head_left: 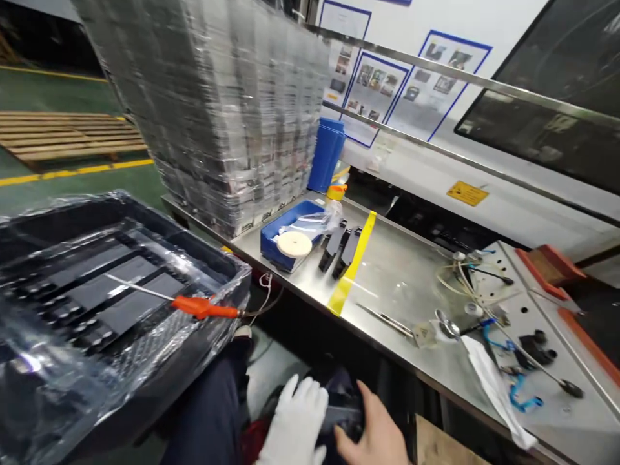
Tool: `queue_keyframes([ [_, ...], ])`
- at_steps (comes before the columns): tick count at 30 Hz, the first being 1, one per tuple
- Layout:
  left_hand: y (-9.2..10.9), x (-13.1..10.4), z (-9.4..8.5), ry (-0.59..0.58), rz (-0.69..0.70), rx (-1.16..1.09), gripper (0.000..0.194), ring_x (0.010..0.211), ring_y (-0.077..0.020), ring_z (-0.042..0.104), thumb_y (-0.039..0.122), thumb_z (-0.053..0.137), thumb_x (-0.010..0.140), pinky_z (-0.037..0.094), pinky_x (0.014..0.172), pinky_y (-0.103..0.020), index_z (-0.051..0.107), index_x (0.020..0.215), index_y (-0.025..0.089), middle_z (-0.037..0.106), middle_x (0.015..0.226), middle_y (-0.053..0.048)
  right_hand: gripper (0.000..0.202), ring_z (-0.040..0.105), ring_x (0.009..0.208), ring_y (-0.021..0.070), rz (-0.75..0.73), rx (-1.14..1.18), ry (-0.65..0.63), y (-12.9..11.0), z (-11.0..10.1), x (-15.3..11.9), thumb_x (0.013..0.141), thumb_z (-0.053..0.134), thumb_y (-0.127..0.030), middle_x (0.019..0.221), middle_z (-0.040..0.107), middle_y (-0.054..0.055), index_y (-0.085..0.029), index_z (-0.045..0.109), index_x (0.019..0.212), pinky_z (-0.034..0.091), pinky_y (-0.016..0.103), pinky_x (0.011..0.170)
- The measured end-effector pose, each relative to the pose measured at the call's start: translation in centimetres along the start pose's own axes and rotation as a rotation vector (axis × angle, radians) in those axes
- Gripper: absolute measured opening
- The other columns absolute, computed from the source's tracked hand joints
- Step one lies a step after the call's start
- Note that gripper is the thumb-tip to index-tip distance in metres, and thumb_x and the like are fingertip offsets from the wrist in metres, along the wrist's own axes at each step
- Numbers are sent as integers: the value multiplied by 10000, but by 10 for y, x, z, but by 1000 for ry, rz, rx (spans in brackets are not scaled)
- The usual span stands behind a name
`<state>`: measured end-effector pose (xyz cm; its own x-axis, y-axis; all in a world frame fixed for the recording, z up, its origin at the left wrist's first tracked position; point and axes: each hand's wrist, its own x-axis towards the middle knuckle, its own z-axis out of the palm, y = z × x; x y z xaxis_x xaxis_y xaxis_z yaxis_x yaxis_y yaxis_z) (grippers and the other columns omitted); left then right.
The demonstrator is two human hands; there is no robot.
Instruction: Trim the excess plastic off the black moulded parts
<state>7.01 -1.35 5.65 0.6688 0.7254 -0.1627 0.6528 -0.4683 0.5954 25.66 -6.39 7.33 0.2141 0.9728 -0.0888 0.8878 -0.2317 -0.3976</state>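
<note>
While both hands, gloved left hand (296, 420) and bare right hand (375, 426), close around a dark part (341, 413) below the table's (397, 271) near edge, the wrapped tray (97, 303) rests on the lap, handy.

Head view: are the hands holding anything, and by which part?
Both hands are on one small dark object at the frame's bottom: the white-gloved left hand at its left end, the bare right hand at its right. What the object is cannot be told.
</note>
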Motion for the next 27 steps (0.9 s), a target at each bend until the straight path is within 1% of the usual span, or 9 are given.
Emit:
queue_keyframes([
  [1, 1, -1, -4, -13, -111, 42, 652, 1360, -447, 480, 302, 616, 826, 290, 1192, -657, 521, 1413, 35, 546, 1439, -265, 798, 656, 1146, 386, -32, -19, -32, -10, -3, 1, 640, 806, -392, 1229, 693, 183, -144, 580, 1364, 569, 495, 977],
  [3, -1, -7, -13, 24, -325, 27, 453, 1193, -411, 626, 192, 548, 830, 440, 1072, -610, 662, 1255, 83, 694, 1246, -216, 833, 665, 1142, 383, -140, -31, -98, -30, -12, 13, 630, 799, -459, 1227, 700, 184, -117, 592, 1361, 562, 482, 993],
  [5, -8, -17, -28, 61, -452, -160, 200, 913, -365, 715, 250, 576, 795, 545, 828, -508, 709, 922, 173, 765, 919, -114, 664, 716, 1025, 263, -217, 18, -75, -38, -25, 37, 739, 729, -547, 1158, 738, 83, -226, 628, 1311, 592, 355, 923],
  [6, -12, -23, -38, 75, -521, -306, 140, 819, -334, 715, 277, 601, 763, 540, 745, -450, 669, 858, 200, 753, 816, -78, 560, 725, 945, 208, -209, 29, -32, -34, -33, 53, 833, 632, -566, 1113, 746, 49, -256, 622, 1300, 600, 296, 851],
  [7, -15, -29, -48, 98, -545, -478, 135, 786, -292, 710, 276, 621, 744, 535, 723, -398, 657, 855, 209, 753, 812, -56, 541, 714, 942, 205, -185, 24, 12, -25, -40, 70, 894, 540, -580, 1133, 732, 67, -233, 608, 1305, 594, 303, 844],
  [11, -20, -50, -83, 257, -505, -940, 347, 1011, -252, 701, 240, 651, 762, 533, 914, -340, 675, 1104, 184, 754, 1117, -82, 593, 553, 1234, 383, -74, -94, 211, 38, -56, 140, 923, 424, -474, 1278, 633, 247, -32, 591, 1282, 431, 527, 1084],
  [15, -16, -61, -95, 306, -475, -1062, 425, 1110, -281, 677, 211, 659, 780, 519, 998, -383, 670, 1203, 167, 723, 1228, -106, 467, 563, 1173, 393, -65, -207, 205, 81, -52, 171, 900, 436, -326, 1246, 643, 250, -55, 650, 1215, 431, 552, 1032],
  [23, -6, -65, -97, 262, -415, -1081, 491, 1220, -235, 634, 226, 699, 806, 485, 1078, -339, 628, 1292, 215, 675, 1339, -62, 260, 614, 917, 236, 34, -158, 144, 98, -48, 176, 830, 618, -271, 960, 665, 89, -153, 683, 1052, 485, 419, 863],
  [27, -3, -69, -102, 229, -418, -1111, 447, 1261, -261, 607, 280, 723, 811, 485, 1084, -363, 648, 1248, 218, 687, 1319, -68, 211, 611, 839, 227, 103, 24, 169, 94, -52, 166, 796, 627, -319, 872, 661, 64, -165, 653, 938, 475, 399, 817],
])
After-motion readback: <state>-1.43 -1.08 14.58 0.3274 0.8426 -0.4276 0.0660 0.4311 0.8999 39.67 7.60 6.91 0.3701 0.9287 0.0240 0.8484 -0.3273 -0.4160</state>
